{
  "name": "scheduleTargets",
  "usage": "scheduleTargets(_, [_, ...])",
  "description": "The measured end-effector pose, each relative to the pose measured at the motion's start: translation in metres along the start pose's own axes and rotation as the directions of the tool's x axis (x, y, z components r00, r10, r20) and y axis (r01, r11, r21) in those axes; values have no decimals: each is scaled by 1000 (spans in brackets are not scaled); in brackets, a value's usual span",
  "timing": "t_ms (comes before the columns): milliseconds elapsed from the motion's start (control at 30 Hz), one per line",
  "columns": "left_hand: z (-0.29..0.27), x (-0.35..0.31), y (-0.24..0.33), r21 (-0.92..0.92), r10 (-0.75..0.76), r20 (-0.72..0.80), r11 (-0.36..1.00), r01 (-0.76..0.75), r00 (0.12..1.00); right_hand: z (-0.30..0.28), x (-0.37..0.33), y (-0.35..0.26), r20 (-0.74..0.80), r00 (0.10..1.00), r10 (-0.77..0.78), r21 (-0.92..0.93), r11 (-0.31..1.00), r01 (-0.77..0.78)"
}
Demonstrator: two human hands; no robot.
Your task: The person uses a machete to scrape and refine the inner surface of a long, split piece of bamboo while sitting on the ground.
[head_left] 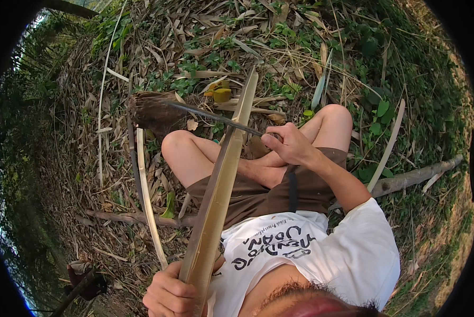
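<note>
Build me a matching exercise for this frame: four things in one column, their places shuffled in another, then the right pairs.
1. Long split tan bamboo piece
2. Dark long-bladed metal knife
3. Rough brown wood chunk
4. White T-shirt with dark lettering

A. On the person's upper body
B. In the right hand
C. Lower end in the left hand
D. On the ground, by the left knee

Pairs: 1-C, 2-B, 3-D, 4-A
</note>
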State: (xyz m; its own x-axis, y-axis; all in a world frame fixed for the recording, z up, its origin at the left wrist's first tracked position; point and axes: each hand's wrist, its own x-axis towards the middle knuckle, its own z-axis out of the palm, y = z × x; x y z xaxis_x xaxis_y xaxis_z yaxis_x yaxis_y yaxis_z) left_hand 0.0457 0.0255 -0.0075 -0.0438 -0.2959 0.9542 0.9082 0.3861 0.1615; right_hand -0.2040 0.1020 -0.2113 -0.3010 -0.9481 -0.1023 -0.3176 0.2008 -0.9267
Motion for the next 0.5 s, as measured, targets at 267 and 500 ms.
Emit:
scheduleTargets(267, [-13, 0, 20, 259, -95, -159, 956, 134, 983, 8, 12, -24, -21, 997, -80, -53, 995, 79])
scheduleTargets(500, [-10, -2, 16, 186, -91, -120, 976, 112, 989, 8, -2, -22, -39, 998, -51, -104, 993, 47])
